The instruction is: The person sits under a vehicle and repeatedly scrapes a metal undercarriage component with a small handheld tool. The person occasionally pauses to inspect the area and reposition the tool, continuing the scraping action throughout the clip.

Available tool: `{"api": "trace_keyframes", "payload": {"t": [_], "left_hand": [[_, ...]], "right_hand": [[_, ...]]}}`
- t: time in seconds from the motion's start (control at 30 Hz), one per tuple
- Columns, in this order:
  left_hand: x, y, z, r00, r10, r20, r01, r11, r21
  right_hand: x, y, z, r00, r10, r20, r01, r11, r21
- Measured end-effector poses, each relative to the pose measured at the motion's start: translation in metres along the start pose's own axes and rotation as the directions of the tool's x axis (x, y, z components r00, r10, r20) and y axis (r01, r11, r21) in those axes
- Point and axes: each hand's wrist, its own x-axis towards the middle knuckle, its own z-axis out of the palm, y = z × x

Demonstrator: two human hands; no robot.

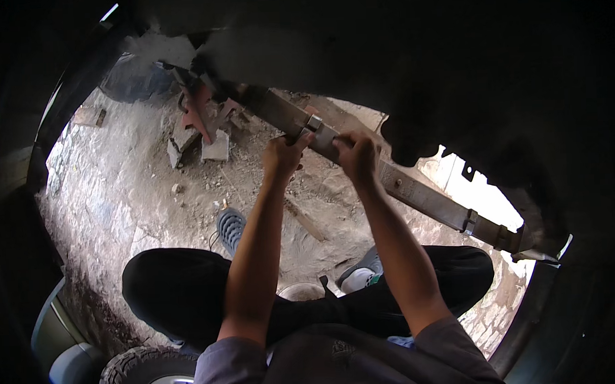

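Observation:
A long, flat, rusty leaf spring (pixel 416 193) slants from the upper middle down to the right, with metal clips around it. My left hand (pixel 286 155) is closed on its near edge, beside the upper clip (pixel 314 122), with the thumb toward the clip. Just to the right, my right hand (pixel 360 153) is closed over the same spring, its fingers curled at the surface. A second clip (pixel 470 221) wraps the spring farther down to the right. Whether a small part sits under my fingers is hidden.
Dark vehicle bodywork (pixel 465 64) hangs over the top and right. A red stand (pixel 196 111) is at the upper left by pale blocks (pixel 216 146). A wood strip (pixel 304 218) lies on the dusty ground between my feet. A tyre (pixel 144 372) is at the lower left.

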Motion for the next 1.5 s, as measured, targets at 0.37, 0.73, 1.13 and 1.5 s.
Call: {"api": "trace_keyframes", "payload": {"t": [0.37,0.73,1.13,1.5], "left_hand": [[0.000,-0.007,-0.008,0.996,0.057,-0.064,-0.037,0.958,0.285],[0.009,-0.018,-0.010,0.991,0.023,0.132,-0.009,0.994,-0.109],[0.018,-0.035,0.001,0.992,0.009,0.124,0.023,0.968,-0.249],[0.011,-0.029,0.005,0.998,-0.012,0.066,0.024,0.980,-0.195]], "right_hand": [[-0.002,-0.014,0.002,1.000,0.008,0.021,-0.006,0.995,-0.096],[-0.015,-0.009,0.005,0.997,0.017,-0.074,-0.031,0.982,-0.185],[-0.012,-0.001,0.013,0.993,0.065,-0.096,-0.086,0.969,-0.230],[-0.018,0.000,0.008,0.996,0.052,-0.066,-0.063,0.983,-0.173]]}}
